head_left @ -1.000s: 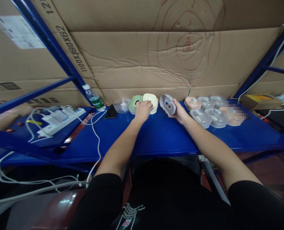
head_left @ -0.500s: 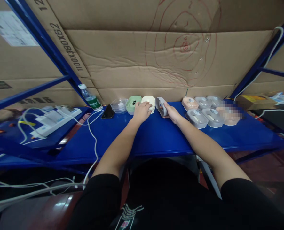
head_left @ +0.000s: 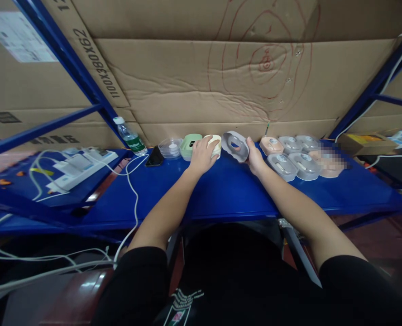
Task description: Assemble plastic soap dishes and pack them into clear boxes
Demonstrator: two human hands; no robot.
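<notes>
Through the head camera I look down on a blue metal worktop against a brown cardboard wall, with two bare hands reaching forward over it. The right hand is partly closed around the outer edge of a thin grey plastic shell with an oval hole. The thumb lies along the near rim and the other fingers are mostly hidden behind. The shell is tilted, its hollow side partly towards me, perhaps so the inside can be seen; whether its lower edge touches the worktop I cannot tell.

The left hand is half open, palm down, fingers bent over a small cream plastic container. I cannot tell whether it grips or only rests there, maybe to steady it. Just left of that stands a rounded green plastic container, then a clear round plastic dish, near a black phone.

To the right, grey lidded plastic boxes and peach lidded plastic boxes sit close together in two rows, one partly blurred, probably grouped to leave the middle free for handling
</notes>
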